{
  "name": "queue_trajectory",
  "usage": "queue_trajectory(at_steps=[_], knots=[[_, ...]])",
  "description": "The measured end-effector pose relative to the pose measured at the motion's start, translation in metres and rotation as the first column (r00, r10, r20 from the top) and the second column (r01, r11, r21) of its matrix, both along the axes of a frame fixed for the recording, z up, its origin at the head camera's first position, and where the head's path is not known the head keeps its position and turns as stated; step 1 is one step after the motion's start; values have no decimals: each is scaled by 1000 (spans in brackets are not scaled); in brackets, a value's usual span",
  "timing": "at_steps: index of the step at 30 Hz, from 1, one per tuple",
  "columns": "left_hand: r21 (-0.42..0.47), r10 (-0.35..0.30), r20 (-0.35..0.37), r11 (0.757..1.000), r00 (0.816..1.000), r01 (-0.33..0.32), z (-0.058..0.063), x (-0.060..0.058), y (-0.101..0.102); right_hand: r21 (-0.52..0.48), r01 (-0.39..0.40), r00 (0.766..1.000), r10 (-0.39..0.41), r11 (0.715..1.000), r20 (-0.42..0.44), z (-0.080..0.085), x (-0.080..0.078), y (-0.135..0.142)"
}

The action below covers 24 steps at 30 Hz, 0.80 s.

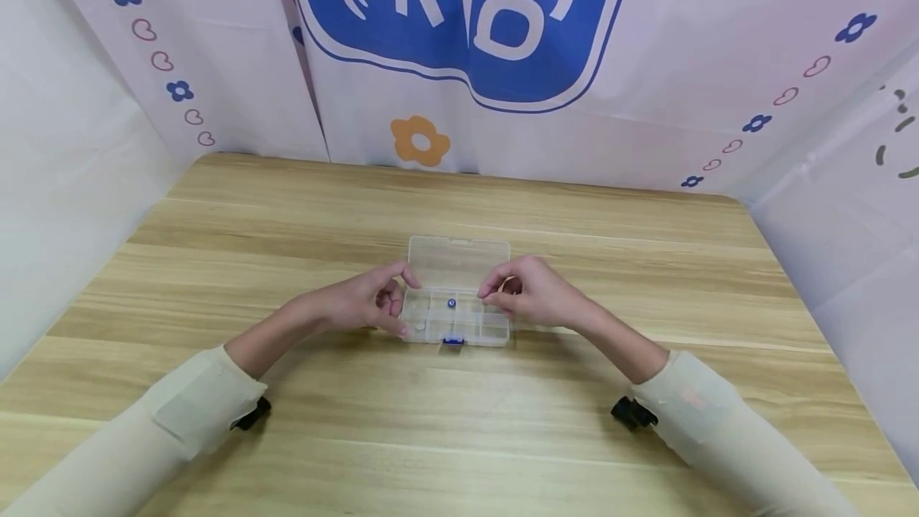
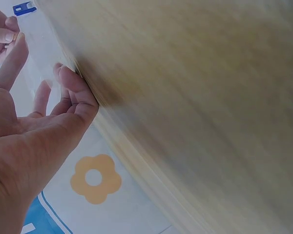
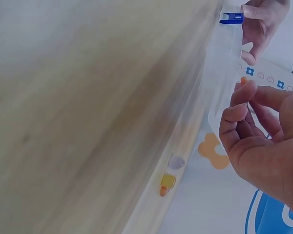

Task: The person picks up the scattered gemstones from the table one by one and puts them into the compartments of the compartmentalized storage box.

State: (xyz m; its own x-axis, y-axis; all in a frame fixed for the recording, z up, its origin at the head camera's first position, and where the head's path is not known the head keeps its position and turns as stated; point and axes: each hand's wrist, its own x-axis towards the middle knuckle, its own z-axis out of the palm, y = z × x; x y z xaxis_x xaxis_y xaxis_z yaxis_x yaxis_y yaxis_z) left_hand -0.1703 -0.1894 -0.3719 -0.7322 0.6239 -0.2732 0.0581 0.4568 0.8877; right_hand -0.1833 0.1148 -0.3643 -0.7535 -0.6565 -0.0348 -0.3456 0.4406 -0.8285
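A clear plastic compartment box [image 1: 495, 332] lies on the table with its lid [image 1: 459, 260] swung back, away from the person. In its compartments sit a small blue bead [image 1: 451, 303] and a small whitish piece [image 1: 420, 326]. My left hand [image 1: 373, 300] holds the box's left end, thumb at the front corner and index finger by the hinge, the other fingers bent in. Over the right-hand compartments, my right hand [image 1: 534, 291] pinches a small orange bead [image 3: 243, 80] between thumb and index finger. A blue clasp [image 1: 453, 341] is on the box's front edge.
In the right wrist view, a pale translucent piece [image 3: 176, 162], a yellow piece [image 3: 168, 181] and an orange piece [image 3: 163, 191] lie together on the table. A printed cloth [image 1: 610, 142] hangs behind the table's far edge.
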Motion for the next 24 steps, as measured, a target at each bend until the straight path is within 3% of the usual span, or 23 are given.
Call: queue_trajectory(at_steps=[24], knots=[[-7, -10, -22, 1000, 1000, 10, -2, -1, 1, -1, -81, 996, 80, 997, -35, 0, -2, -25]])
